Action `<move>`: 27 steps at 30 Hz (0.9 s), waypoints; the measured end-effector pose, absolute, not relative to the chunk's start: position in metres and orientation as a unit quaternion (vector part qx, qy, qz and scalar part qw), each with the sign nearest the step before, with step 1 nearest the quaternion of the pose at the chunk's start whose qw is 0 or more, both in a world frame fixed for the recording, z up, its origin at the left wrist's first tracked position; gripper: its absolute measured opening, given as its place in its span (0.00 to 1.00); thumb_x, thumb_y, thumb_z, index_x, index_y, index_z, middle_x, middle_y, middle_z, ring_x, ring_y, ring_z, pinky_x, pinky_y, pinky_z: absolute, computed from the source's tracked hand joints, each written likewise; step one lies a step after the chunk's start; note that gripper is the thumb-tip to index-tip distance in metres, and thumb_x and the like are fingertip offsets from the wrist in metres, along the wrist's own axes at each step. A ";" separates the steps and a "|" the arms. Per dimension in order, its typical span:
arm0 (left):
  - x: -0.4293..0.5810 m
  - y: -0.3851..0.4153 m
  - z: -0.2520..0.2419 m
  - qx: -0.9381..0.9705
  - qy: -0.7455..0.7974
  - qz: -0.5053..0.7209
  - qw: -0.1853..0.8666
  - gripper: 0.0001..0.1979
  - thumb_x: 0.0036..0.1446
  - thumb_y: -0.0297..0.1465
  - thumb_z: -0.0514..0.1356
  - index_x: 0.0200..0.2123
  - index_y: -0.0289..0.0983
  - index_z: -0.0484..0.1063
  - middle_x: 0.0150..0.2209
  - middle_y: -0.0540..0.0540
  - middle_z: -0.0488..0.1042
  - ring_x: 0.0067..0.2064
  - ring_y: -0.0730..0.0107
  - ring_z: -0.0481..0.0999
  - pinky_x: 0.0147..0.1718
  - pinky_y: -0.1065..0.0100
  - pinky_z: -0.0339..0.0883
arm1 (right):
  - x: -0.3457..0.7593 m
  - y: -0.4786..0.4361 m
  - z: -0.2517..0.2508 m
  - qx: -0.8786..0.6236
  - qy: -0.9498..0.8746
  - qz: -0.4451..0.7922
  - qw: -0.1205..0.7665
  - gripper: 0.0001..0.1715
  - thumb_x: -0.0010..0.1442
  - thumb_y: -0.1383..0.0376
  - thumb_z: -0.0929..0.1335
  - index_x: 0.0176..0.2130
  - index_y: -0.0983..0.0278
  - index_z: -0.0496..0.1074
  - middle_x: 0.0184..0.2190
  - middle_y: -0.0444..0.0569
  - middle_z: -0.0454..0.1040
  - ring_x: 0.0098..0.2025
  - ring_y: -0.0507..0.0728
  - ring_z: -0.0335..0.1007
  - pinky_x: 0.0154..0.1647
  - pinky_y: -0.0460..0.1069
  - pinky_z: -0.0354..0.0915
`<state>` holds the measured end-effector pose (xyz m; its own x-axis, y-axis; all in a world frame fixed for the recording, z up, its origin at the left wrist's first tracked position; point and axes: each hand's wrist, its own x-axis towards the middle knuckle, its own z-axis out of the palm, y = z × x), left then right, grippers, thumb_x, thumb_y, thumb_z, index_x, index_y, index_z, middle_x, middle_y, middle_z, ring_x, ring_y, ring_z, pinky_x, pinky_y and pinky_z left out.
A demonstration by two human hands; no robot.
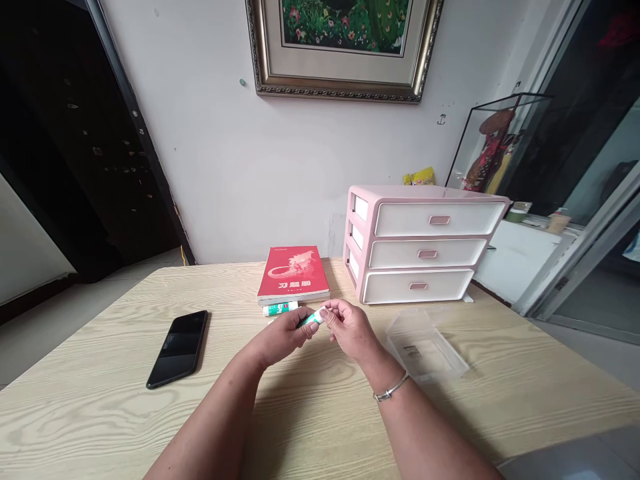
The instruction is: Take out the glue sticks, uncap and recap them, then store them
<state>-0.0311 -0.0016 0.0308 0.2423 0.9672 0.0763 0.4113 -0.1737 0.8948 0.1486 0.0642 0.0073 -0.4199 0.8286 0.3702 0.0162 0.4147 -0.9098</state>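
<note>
Above the middle of the table, both hands meet on a green-and-white glue stick [311, 319], which tilts up towards the right. My left hand [286, 333] is closed round its green body. The fingers of my right hand [349, 328] pinch its white upper end; whether the cap is loose cannot be made out. A second glue stick [280, 309] with the same colours lies against the front edge of a red book [294, 273], just behind my left hand. Part of that second stick is covered by the hand.
A black phone [179, 348] lies on the wooden table [100, 413] at left. Right of my hands is a clear plastic box [430, 350]. Behind it stands a pink and white three-drawer unit [425, 253], drawers closed. A framed picture [340, 90] hangs on the wall.
</note>
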 end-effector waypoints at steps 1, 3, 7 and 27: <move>-0.029 -0.001 0.030 0.693 0.532 0.340 0.348 0.16 0.63 0.46 0.55 0.35 0.38 0.66 0.28 0.52 0.65 0.29 0.72 0.63 0.27 0.71 0.55 | 0.148 0.065 0.006 -0.313 -0.703 0.456 0.447 0.19 0.62 0.52 0.68 0.41 0.65 0.73 0.25 0.42 0.72 0.18 0.48 0.63 0.18 0.44 0.63; -0.025 0.001 0.028 0.707 0.573 0.321 0.263 0.14 0.63 0.44 0.55 0.37 0.38 0.67 0.31 0.50 0.69 0.32 0.69 0.67 0.29 0.70 0.56 | 0.146 0.066 0.005 -0.335 -0.686 0.470 0.443 0.20 0.60 0.51 0.69 0.39 0.65 0.73 0.23 0.42 0.71 0.17 0.48 0.63 0.16 0.44 0.62; -0.015 0.000 0.028 0.719 0.615 0.289 0.147 0.09 0.63 0.37 0.55 0.42 0.39 0.69 0.38 0.46 0.75 0.37 0.62 0.73 0.32 0.68 0.58 | 0.142 0.065 0.007 -0.373 -0.625 0.528 0.438 0.24 0.55 0.48 0.71 0.38 0.66 0.72 0.19 0.39 0.66 0.15 0.49 0.61 0.13 0.44 0.63; -0.021 0.005 0.028 0.457 0.478 0.571 0.487 0.10 0.49 0.30 0.54 0.35 0.35 0.70 0.27 0.50 0.69 0.26 0.71 0.67 0.28 0.67 0.61 | 0.144 0.064 0.007 -0.387 -0.571 0.544 0.478 0.27 0.61 0.47 0.63 0.43 0.66 0.72 0.18 0.38 0.65 0.14 0.49 0.59 0.13 0.43 0.58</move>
<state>-0.0213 0.0045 0.0281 -0.1083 0.9925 0.0563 -0.1199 -0.0692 0.9904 0.1439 0.0639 0.0070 -0.2441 0.9619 0.1235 -0.0779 0.1075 -0.9912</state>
